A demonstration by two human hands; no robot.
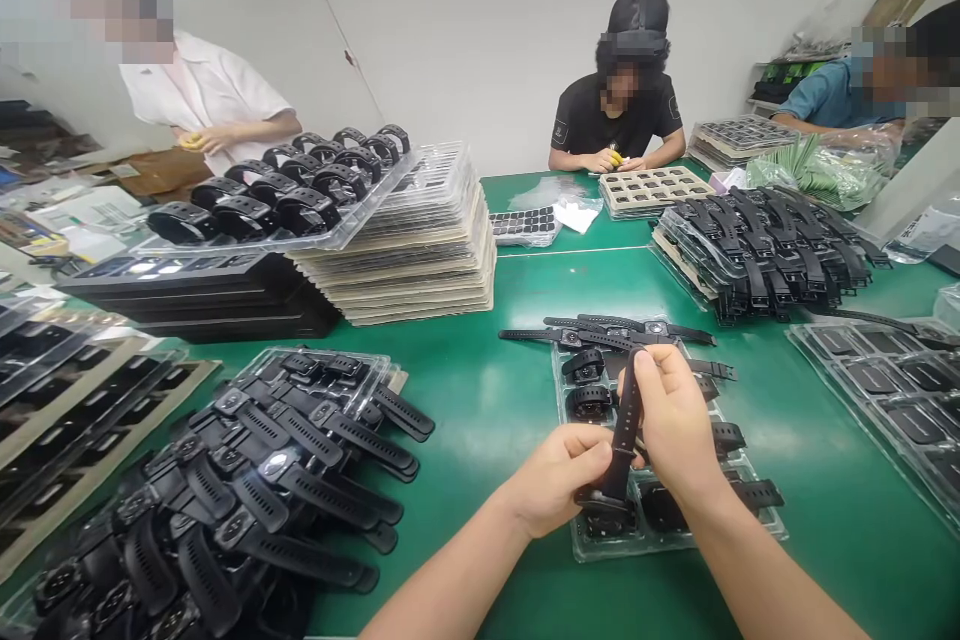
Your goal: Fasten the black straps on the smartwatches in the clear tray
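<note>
Between my hands, over a clear plastic tray (600, 548), is a black smartwatch (627, 420) with its strap held upright. The fingers of my left hand (559, 485) close on the lower part, near the watch case. Higher up, my right hand (671, 410) pinches the strap between thumb and fingers. More watches, such as a looped watch (589, 403), sit in the tray's compartments below. Across the tray's far edge lie several watches with straps laid out flat (577, 336). My hands and forearms hide part of the tray.
Left, a tray heaped with strapped watches (262, 465) lies beside stacked trays (420, 260) topped by looped watches (300, 175). On the right are another watch pile (772, 245) and a tray of dark squares (885, 375). Co-workers sit or stand around the green table (480, 420).
</note>
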